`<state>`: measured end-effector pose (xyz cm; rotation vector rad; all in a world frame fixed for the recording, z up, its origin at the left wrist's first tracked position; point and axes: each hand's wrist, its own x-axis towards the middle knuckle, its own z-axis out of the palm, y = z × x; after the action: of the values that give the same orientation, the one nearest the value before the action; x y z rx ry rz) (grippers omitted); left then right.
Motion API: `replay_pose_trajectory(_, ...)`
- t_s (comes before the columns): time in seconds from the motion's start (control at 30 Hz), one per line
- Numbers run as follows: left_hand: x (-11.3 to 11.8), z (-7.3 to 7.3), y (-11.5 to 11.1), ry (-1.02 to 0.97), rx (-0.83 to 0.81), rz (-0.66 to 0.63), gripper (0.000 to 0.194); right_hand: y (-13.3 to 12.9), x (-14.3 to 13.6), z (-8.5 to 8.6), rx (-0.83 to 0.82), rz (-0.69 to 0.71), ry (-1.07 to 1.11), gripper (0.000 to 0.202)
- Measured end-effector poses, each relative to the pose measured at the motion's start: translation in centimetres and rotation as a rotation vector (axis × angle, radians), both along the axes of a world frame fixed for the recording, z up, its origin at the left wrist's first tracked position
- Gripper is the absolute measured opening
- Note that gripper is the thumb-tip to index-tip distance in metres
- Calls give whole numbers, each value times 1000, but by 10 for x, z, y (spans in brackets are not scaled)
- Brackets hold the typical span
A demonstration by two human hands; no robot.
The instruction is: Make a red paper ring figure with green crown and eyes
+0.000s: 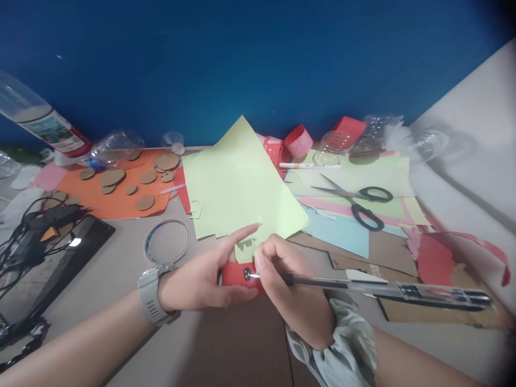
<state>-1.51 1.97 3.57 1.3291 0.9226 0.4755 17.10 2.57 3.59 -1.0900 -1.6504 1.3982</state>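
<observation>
My left hand (pixel 201 282), a grey watch (pixel 152 293) on its wrist, grips a small red piece (pixel 231 275) between thumb and fingers, the index finger stretched forward. On that piece is a black oval mark with light specks. A clear ballpoint pen (pixel 350 285) is pinched in my right hand (pixel 282 269), its tip touching or very close to the mark. The pen's rear end points to the right. Just beyond both hands lies a light green paper sheet (pixel 237 183) with cut lower edges. My right hand partly covers the red piece.
Scissors (pixel 355 199) lie open on coloured papers at the right, near a white marker (pixel 308 166). Cardboard discs (pixel 112 177) rest on orange paper (pixel 97 201) at the left. A tape ring (pixel 167 242), a phone (pixel 76 252) with cables and a plastic bottle (pixel 48 123) are also there.
</observation>
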Motion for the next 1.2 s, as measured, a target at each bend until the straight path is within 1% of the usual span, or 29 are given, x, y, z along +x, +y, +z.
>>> replay_pose_trajectory(0.07, -1, -1, 0, 38, 34, 2, 94, 1, 0, 1, 5, 24, 1, 30)
replay_pose_trajectory(0.23, -1, -2, 0, 97, 110, 6, 93, 2, 0, 0, -5, 7, 16, 31)
replay_pose_trajectory(0.37, -1, -4, 0, 85, 109, 10, 94, 2, 1, -1, 5, 37, 8, 31)
replay_pose_trajectory(0.5, -1, -5, 0, 56, 99, 19, 94, 2, 1, 1, 5, 9, 7, 31)
replay_pose_trajectory(0.63, -1, -4, -1, 64, 109, 13, 95, 3, 1, 4, 22, 42, 11, 30)
replay_pose_trajectory(0.83, -2, -3, 1, 96, 153, -11, 94, 3, 1, 6, -4, -3, -5, 30)
replay_pose_trajectory(1.0, -1, -2, 1, 145, 192, -21, 94, 3, 2, 4, 2, 49, -13, 30)
replay_pose_trajectory(1.13, -1, -2, 1, 127, 200, -23, 93, 3, 2, 2, 8, 19, 7, 31)
replay_pose_trajectory(1.2, 0, -2, 1, 122, 193, -25, 93, 3, 2, 1, 24, 34, -4, 31)
